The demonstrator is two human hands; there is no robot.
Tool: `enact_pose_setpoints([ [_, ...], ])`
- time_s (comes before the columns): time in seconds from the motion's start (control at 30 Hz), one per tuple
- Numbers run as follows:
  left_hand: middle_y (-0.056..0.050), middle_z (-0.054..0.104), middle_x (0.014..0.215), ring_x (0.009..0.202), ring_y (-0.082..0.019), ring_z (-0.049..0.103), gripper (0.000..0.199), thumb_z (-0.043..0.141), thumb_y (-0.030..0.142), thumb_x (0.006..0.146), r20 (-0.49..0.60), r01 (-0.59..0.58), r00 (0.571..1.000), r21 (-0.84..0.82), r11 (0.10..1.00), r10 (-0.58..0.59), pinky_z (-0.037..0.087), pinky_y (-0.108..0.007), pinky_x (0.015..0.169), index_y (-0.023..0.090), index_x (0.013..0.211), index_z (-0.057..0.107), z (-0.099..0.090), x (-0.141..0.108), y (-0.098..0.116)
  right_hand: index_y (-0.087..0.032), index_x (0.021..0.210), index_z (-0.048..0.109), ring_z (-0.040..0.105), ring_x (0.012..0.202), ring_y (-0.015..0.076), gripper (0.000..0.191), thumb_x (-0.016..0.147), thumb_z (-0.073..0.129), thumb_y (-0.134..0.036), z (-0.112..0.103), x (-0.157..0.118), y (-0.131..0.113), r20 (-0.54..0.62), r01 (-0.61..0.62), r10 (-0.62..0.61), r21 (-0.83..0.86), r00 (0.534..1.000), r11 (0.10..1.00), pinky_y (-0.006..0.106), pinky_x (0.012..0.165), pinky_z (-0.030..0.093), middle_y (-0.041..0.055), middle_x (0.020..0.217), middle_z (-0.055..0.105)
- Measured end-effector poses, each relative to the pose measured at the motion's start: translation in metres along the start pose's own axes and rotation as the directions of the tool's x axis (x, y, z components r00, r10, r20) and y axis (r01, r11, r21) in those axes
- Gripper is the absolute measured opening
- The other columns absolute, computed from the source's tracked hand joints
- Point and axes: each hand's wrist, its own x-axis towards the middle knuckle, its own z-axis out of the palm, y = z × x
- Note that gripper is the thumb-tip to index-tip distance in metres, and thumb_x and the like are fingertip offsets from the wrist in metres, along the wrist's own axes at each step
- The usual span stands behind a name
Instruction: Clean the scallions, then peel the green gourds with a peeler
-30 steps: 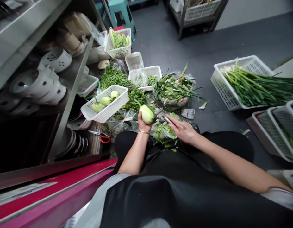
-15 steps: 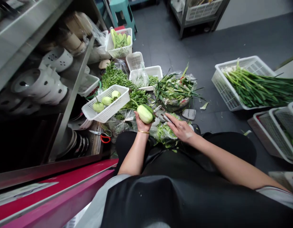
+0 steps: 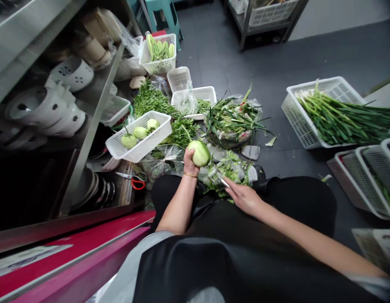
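My left hand (image 3: 191, 165) is wrapped round a round green gourd (image 3: 199, 154) with a long thin stem pointing up. The gourd's skin is pale in places and darker green along its right side. Lower and to the right, my right hand (image 3: 244, 197) grips a peeler (image 3: 225, 182) by its metal handle; its head is blurred against the greens behind it. The peeler is apart from the gourd. Beneath both hands lies a pile of green peelings and leaves (image 3: 229, 168) on plastic. Left of my left hand, a white basket (image 3: 144, 147) holds several pale green gourds (image 3: 140, 133).
Red-handled scissors (image 3: 138, 182) lie by the shelf of dishes on the left. Ahead are leafy greens (image 3: 153, 99) and a bowl of scallion trimmings (image 3: 234, 122). A basket of green stalks (image 3: 337, 111) and stacked baskets (image 3: 359, 181) stand right. A teal stool (image 3: 165, 17) is farther back.
My right hand has drawn the peeler down and away from the gourd. My left hand has turned the gourd and shifted it slightly right.
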Motion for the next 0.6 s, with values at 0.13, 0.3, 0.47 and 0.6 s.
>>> enact_pose_setpoints([
  [0.13,-0.004,0.066,0.089,0.078,-0.018,0.064,0.041,0.067,0.036,0.061,0.054,-0.043,0.998,0.004,0.999,0.043,0.051,-0.031,0.076,0.020,0.098,0.063,-0.002,-0.001,0.003,-0.018,0.142,0.043,0.070,0.086,0.0257,0.050,0.095,0.033,-0.035,-0.019,-0.007,0.014,-0.046,-0.049,0.052,0.057,0.998,0.997,0.035,0.074,0.054,0.0134,0.111,0.069],
  [0.3,-0.005,0.066,0.095,0.083,-0.020,0.063,0.040,0.067,0.036,0.061,0.115,-0.049,0.992,0.027,0.998,0.045,0.051,-0.033,0.077,0.020,0.097,0.062,0.005,-0.009,0.001,-0.022,0.146,0.035,0.067,0.097,0.0258,0.052,0.096,0.035,-0.037,-0.072,0.062,-0.038,-0.175,0.020,-0.032,-0.071,0.984,0.997,0.034,0.081,0.050,0.0102,0.119,0.066],
  [0.47,-0.004,0.067,0.090,0.081,-0.020,0.064,0.043,0.067,0.038,0.061,0.068,-0.077,0.995,0.015,0.997,0.076,0.051,-0.034,0.078,0.020,0.100,0.063,0.002,-0.003,0.004,-0.020,0.147,0.033,0.069,0.086,0.0253,0.052,0.097,0.030,-0.035,-0.019,0.017,-0.012,0.006,-0.008,0.010,-0.188,1.000,0.982,0.032,0.070,0.050,0.0103,0.102,0.071],
  [0.6,-0.006,0.068,0.094,0.091,-0.024,0.065,0.053,0.066,0.047,0.060,0.001,-0.007,1.000,0.005,1.000,0.007,0.051,-0.036,0.080,0.019,0.105,0.062,-0.001,-0.001,0.008,-0.018,0.143,0.041,0.070,0.084,0.0258,0.050,0.096,0.033,-0.033,-0.009,-0.024,0.034,0.094,-0.111,0.128,-0.171,0.987,0.979,0.034,0.070,0.053,0.0109,0.098,0.073],
])
